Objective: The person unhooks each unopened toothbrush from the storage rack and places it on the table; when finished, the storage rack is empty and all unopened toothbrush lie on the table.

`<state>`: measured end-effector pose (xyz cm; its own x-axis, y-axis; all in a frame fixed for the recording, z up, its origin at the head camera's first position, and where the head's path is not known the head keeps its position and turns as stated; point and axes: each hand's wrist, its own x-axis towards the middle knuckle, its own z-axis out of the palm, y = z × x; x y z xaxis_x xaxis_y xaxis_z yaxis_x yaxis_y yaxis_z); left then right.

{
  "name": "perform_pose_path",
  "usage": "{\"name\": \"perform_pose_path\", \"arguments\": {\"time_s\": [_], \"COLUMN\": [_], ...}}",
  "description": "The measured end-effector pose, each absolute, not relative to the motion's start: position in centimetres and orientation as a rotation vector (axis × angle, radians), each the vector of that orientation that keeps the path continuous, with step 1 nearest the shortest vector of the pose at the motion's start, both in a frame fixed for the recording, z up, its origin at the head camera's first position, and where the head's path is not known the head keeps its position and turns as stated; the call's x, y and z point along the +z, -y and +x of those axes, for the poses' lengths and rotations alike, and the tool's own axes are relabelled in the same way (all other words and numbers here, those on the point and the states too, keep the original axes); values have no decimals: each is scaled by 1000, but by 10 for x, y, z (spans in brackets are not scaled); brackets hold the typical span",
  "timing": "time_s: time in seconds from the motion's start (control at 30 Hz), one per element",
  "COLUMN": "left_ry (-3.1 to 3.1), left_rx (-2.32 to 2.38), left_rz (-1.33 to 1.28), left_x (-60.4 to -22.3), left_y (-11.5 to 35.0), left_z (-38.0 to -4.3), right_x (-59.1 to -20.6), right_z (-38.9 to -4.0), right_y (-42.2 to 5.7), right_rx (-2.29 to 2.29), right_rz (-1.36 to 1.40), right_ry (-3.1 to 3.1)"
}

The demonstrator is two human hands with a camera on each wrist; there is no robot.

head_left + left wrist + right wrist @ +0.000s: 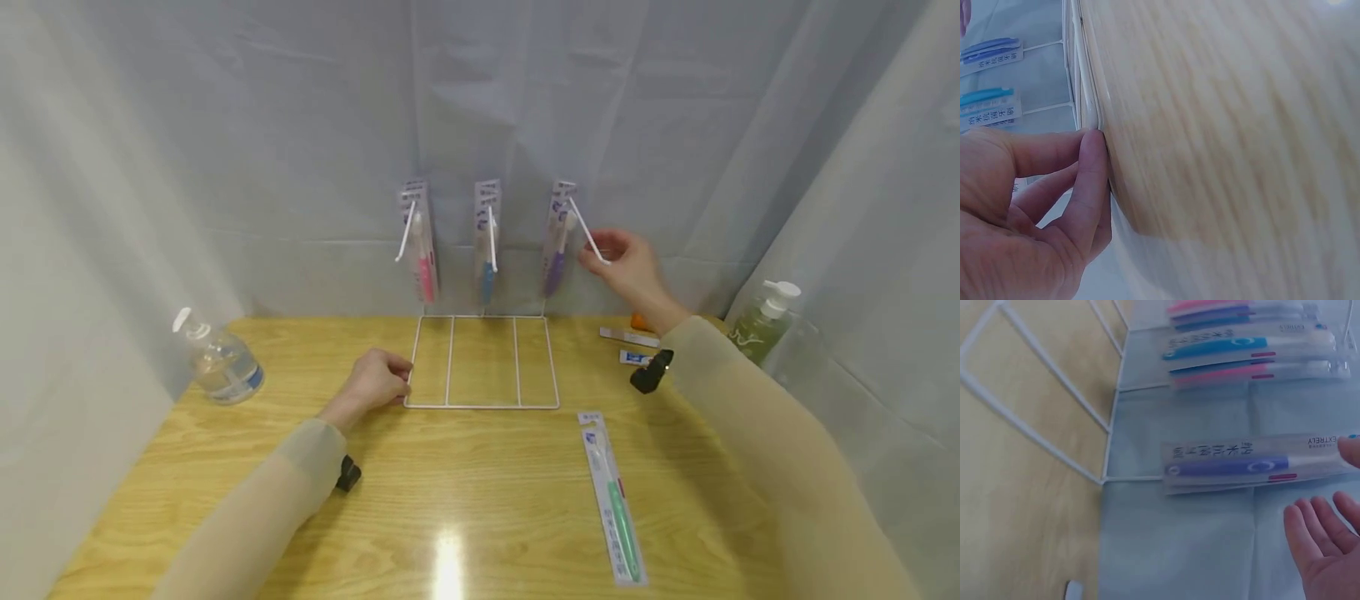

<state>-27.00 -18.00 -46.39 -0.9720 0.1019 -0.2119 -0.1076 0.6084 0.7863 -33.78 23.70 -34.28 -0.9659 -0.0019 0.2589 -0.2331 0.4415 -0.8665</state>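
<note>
The white wire rack (482,407) on the table (420,500) is pinched near its front-left corner by the low-held left hand (372,379), between thumb and fingertips. The right hand (628,265) is raised just beside the purple toothbrush (555,273) hung on the right hook (586,228), its fingers extended and parted from the thumb.

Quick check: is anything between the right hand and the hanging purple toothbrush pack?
Nothing visible stands between the right hand and the purple toothbrush pack in the right wrist view. In the head view, though, the right white hook crosses in front of that hand, so a move there could brush it.
</note>
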Motion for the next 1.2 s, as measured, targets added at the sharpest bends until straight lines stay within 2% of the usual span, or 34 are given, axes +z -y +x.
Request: {"name": "perform_pose_path", "arguments": {"time_s": [0.2,0.43,0.9,1.2], "left_ry": [-2595,-2602,-2625,-2626], "left_rx": [1291,1283,1276,1256], "left_rz": [-8,-10,3,14], "left_x": [-465,-466,-466,-464], "left_y": [179,177,176,175], "left_z": [-268,-270,-274,-273], "right_x": [-332,-328,-323,-321], "right_z": [-360,-367,-357,-340], "right_y": [-218,-211,-219,-239], "right_rx": [1571,1574,1492,1684], "right_rz": [166,98,29,79], "right_ry": [2363,2293,2297,2213]}}
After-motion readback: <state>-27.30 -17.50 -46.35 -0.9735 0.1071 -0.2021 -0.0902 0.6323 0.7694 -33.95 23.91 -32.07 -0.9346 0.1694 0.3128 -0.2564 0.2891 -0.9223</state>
